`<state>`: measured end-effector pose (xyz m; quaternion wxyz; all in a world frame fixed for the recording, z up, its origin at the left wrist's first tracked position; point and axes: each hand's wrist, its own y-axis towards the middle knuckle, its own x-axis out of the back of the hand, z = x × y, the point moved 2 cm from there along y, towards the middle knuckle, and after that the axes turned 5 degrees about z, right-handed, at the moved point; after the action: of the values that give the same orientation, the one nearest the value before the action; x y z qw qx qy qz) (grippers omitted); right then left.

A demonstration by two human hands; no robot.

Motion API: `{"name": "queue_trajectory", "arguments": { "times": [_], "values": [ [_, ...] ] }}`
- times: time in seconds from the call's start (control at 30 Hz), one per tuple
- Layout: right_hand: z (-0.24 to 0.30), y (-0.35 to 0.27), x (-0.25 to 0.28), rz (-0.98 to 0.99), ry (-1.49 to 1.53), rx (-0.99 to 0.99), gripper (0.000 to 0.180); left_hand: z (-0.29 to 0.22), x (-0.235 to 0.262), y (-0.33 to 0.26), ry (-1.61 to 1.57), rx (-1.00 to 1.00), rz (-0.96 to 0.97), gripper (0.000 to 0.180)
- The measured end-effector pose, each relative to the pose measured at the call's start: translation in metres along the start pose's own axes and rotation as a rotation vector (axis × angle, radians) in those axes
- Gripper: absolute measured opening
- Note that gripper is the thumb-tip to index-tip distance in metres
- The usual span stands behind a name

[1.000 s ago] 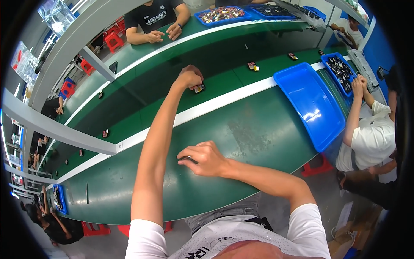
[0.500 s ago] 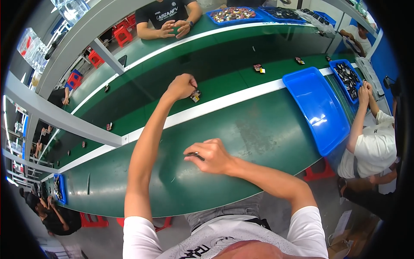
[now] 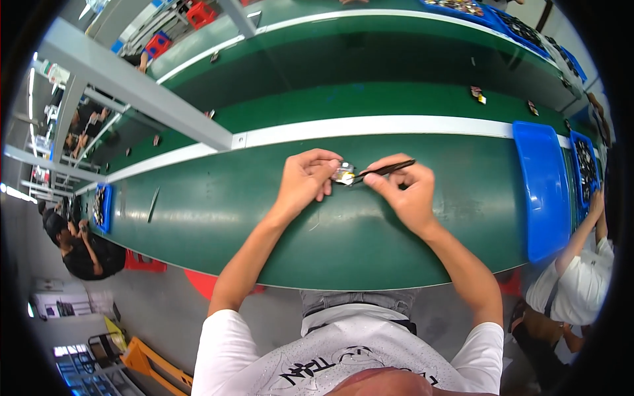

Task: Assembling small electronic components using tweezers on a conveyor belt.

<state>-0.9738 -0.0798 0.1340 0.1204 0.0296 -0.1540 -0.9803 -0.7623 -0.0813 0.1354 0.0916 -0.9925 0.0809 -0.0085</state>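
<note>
My left hand [image 3: 305,179] pinches a small dark electronic part [image 3: 343,173] with a silvery face and a yellow patch, held above the green worktable [image 3: 264,204]. Black tweezers [image 3: 391,169] lie in the grip of my right hand [image 3: 411,197], their tips pointing left. Those tips reach the part's right edge; whether they grasp anything there is too small to tell. Both hands are close together over the middle of the table.
A large blue tray [image 3: 543,198] stands to the right, beside a smaller blue tray [image 3: 598,173] of black parts near a co-worker. Beyond the white rail [image 3: 409,125], a green belt carries small parts [image 3: 478,95]. A grey post [image 3: 145,82] rises at left. A thin strip [image 3: 153,204] lies on the table.
My left hand has come back from the belt, bringing the small part over the table. The tweezers in my right hand have swung to meet it. The view has shifted too.
</note>
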Motion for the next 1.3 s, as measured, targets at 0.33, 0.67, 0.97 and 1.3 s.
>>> {"name": "queue_trajectory", "arguments": {
  "times": [0.33, 0.67, 0.97, 1.3],
  "values": [
    [-0.007, -0.003, 0.000, -0.008, 0.023, -0.153, 0.010, 0.017, -0.017, -0.017, -0.014, -0.145, -0.063, 0.019],
    [-0.001, -0.004, 0.000, -0.036, -0.183, -0.098, 0.011, 0.013, -0.023, -0.019, 0.040, -0.235, -0.078, 0.017],
    [-0.002, -0.004, 0.001, -0.057, -0.221, -0.089, 0.012, 0.014, -0.024, -0.020, 0.065, -0.258, -0.071, 0.019],
    [-0.004, -0.005, -0.001, -0.043, -0.254, -0.084, 0.012, 0.013, -0.025, -0.021, 0.045, -0.236, -0.046, 0.020]
  ]
}}
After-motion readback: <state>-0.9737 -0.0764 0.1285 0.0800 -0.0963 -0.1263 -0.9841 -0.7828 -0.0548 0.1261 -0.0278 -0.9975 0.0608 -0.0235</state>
